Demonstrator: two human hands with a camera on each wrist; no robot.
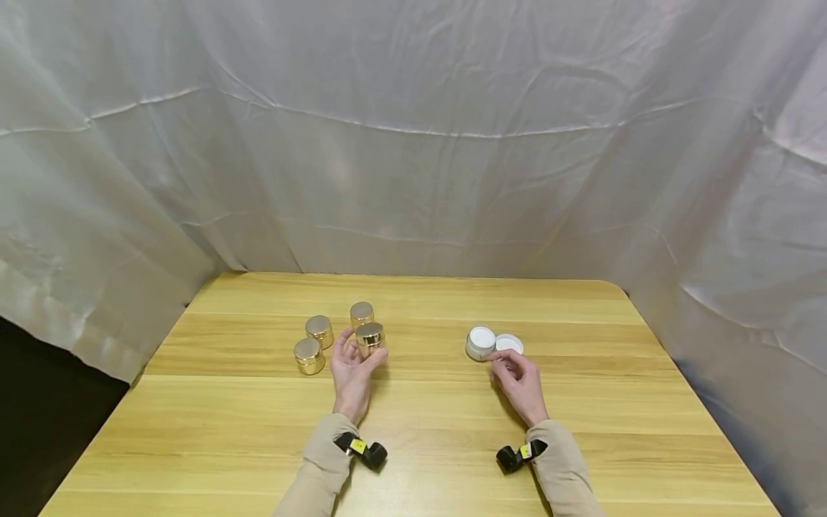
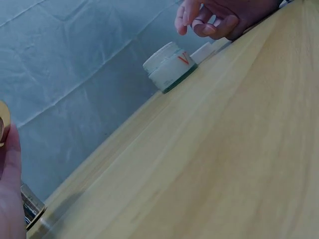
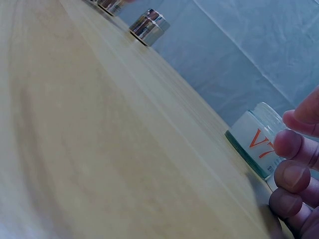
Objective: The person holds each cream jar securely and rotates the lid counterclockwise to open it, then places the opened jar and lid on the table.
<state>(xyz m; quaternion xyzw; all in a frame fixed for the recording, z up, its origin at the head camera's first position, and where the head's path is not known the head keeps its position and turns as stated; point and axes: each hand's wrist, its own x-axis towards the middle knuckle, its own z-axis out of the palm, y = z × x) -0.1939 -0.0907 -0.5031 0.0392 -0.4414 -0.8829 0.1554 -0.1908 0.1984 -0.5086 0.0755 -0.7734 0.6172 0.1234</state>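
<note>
My left grip [image 1: 352, 375] pinches a gold jar [image 1: 371, 334] left of centre, partly hiding a second jar [image 1: 362, 311]. My right grip [image 1: 520, 383], fingers loosely curled, covers part of a white lid [image 1: 509, 342] beside the white jar [image 1: 481, 342], right of centre.

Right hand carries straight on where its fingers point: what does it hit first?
Probably the open white jar, just ahead of the right hand's fingertips; height is unclear, so they might pass over its rim.
</note>
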